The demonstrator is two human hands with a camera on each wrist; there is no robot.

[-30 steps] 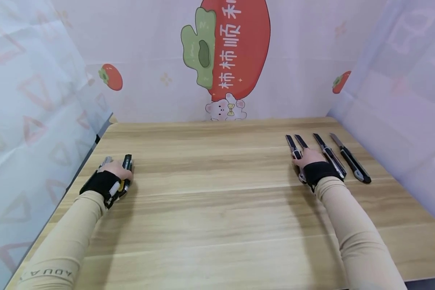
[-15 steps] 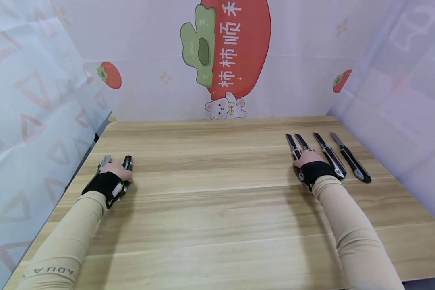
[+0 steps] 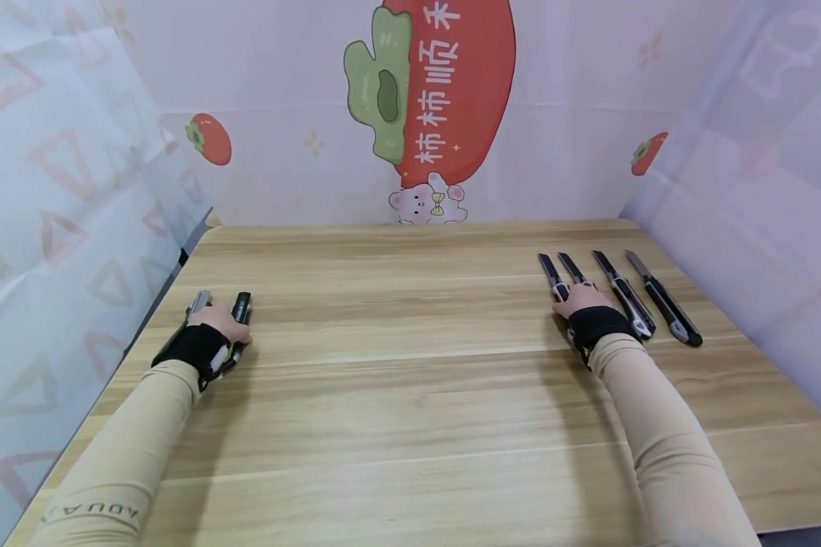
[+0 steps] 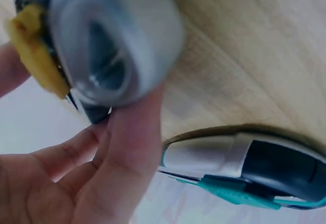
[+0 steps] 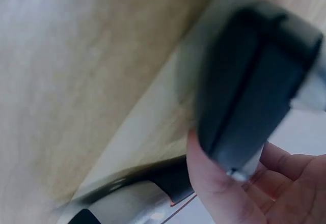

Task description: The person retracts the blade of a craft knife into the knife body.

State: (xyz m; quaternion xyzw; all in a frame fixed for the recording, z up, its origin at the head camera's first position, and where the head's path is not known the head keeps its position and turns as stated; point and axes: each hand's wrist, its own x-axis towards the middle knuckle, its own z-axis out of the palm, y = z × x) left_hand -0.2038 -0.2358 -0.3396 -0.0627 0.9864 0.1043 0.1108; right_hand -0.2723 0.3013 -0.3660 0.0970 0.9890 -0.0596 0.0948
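Observation:
My left hand reaches to the table's left side over two utility knives. In the left wrist view its fingers and thumb hold a utility knife with a grey looped end and a yellow slider; a white, black and teal utility knife lies beside it. Over on the right, my right hand is at the two leftmost knives of a row. Its fingers curl round a utility knife with a thick black handle end in the right wrist view, with a silver and black one close by. Wrist and palm hide most handles from above.
Two more utility knives, one with a black blade and one with a grey blade, lie to the right of my right hand. Printed cloth walls the back and both sides of the wooden table.
Both hands stay in nearly the same places. The yellow part beneath my left hand is now hidden from above. My right hand has drawn back slightly, showing more of the second knife.

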